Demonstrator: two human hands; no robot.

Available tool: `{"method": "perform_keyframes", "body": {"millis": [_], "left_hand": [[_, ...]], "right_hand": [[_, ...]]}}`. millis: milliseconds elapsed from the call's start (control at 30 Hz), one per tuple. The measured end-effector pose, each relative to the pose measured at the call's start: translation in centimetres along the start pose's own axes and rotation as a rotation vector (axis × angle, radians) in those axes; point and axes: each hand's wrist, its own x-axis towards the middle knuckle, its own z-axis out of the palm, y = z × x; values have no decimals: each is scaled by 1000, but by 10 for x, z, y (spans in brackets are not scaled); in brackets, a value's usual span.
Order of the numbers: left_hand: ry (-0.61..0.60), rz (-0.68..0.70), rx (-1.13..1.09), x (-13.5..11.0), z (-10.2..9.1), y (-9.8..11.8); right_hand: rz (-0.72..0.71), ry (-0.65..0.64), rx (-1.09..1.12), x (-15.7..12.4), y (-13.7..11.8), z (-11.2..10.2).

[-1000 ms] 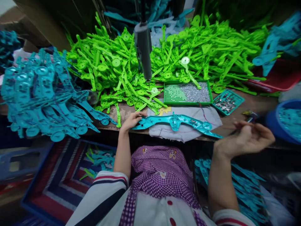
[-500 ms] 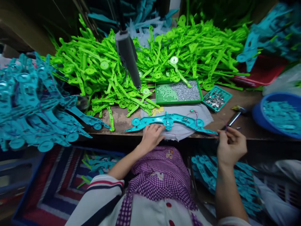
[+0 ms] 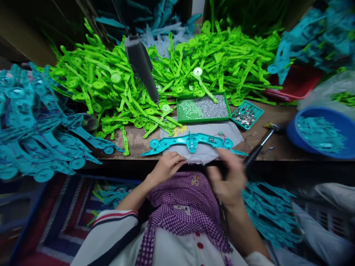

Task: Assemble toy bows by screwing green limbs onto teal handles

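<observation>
A green rectangular plastic tray (image 3: 203, 120) contains small silvery metal pieces (image 3: 215, 107); right of it, a teal plastic tray (image 3: 254, 120) contains shiny metal bits (image 3: 245, 116); farther right, a round blue plastic tub (image 3: 305, 146) contains turquoise parts (image 3: 318, 133). Before the green tray lies a glossy turquoise bow-shaped plastic piece (image 3: 192, 142). Farther in front, the left hand (image 3: 168, 166) curls, its hold unclear; the blurred right hand (image 3: 229, 177) gapes, gripping nothing visible.

Worn brown workbench (image 3: 135, 140), dim light

Purple gingham apron (image 3: 198, 199), red buttons (image 3: 200, 245)
</observation>
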Motion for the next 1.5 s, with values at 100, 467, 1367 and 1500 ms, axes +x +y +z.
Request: {"method": "perform_keyframes", "body": {"millis": [100, 467, 1367, 1500], "left_hand": [[14, 43, 69, -4, -6, 10], [101, -1, 69, -31, -39, -10], [162, -723, -1082, 19, 8, -2], [555, -1067, -1408, 37, 40, 10]], "right_hand": [[-94, -328, 107, 14, -40, 42], [-82, -434, -62, 89, -82, 44], [-97, -75, 95, 70, 51, 54], [29, -52, 148, 67, 83, 69]]}}
